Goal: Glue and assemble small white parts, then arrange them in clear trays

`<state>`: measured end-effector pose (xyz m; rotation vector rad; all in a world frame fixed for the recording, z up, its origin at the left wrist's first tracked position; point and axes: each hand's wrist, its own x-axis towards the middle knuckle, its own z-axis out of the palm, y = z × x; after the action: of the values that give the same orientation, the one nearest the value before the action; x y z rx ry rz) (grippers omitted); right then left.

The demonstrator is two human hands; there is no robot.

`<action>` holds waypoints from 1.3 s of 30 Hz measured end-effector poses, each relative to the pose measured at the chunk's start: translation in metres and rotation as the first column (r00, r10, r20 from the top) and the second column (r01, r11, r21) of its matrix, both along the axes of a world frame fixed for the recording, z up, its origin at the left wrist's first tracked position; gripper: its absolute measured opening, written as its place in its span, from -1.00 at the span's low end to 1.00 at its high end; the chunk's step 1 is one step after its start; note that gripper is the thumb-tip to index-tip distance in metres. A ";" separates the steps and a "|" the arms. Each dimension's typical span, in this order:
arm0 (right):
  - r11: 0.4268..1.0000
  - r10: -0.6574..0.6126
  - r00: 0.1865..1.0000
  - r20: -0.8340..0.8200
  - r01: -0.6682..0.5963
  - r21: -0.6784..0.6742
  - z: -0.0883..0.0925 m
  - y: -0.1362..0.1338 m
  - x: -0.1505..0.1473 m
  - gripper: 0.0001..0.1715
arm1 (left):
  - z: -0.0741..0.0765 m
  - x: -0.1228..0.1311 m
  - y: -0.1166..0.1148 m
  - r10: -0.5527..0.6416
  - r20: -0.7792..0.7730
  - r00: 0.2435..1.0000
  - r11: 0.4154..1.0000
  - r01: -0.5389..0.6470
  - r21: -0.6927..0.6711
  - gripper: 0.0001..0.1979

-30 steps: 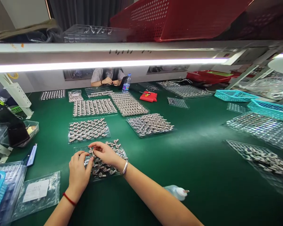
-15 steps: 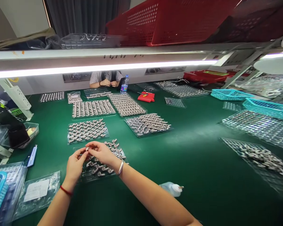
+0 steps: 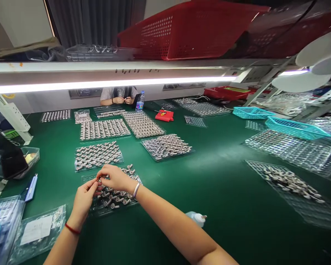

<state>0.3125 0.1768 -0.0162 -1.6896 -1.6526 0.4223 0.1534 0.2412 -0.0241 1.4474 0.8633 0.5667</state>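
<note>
My left hand [image 3: 84, 198] and my right hand [image 3: 114, 179] meet at the fingertips over the near clear tray [image 3: 100, 211]. Both are closed in a pinch around a small pale piece, apparently an earbud shell, mostly covered by the fingers. Beneath them, loose white earbud shells [image 3: 112, 206] with short stems lie at odd angles in the tray. Just beyond is another tray of earbud shells [image 3: 98, 154] in rows. A squeeze bottle [image 3: 196, 218] with a white cap lies beside my right forearm.
More filled trays [image 3: 105, 129] stand farther back, and one [image 3: 291, 183] lies at right. Blue baskets [image 3: 298, 127] sit at the right. At left are a utility knife [image 3: 31, 187] and a plastic bag [image 3: 38, 233]. A lit shelf [image 3: 113, 80] crosses overhead. Across the table a person [image 3: 120, 97] works.
The view has shifted a little, so most things sit slightly farther left. My hands stay together over the near tray; the right fingers have curled further over the small piece, hiding more of it.
</note>
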 end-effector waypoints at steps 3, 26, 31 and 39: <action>0.990 -0.090 0.995 0.041 0.094 -0.109 -0.007 0.008 0.040 -0.88 | 0.001 -0.010 -0.001 0.016 -0.022 1.000 1.000 -0.015 0.021 -0.33; 0.884 -0.341 0.909 0.239 0.397 -0.247 -0.022 0.028 0.111 -0.67 | -0.017 -0.038 -0.005 -0.032 -0.318 0.948 0.907 0.161 0.389 -0.61; 0.962 -0.085 0.984 0.157 0.122 -0.242 -0.011 0.013 0.060 -0.68 | -0.019 -0.037 -0.008 -0.034 -0.416 0.909 0.835 0.255 0.488 -0.75; 0.945 0.158 0.980 0.119 -0.115 -0.306 -0.003 0.001 -0.005 -0.96 | -0.016 -0.032 -0.018 -0.028 -0.550 0.835 0.714 0.402 0.574 -0.83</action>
<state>0.3079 0.1774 -0.0189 -1.8634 -1.8947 0.6601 0.1212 0.2231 -0.0400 2.4245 0.9026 0.3080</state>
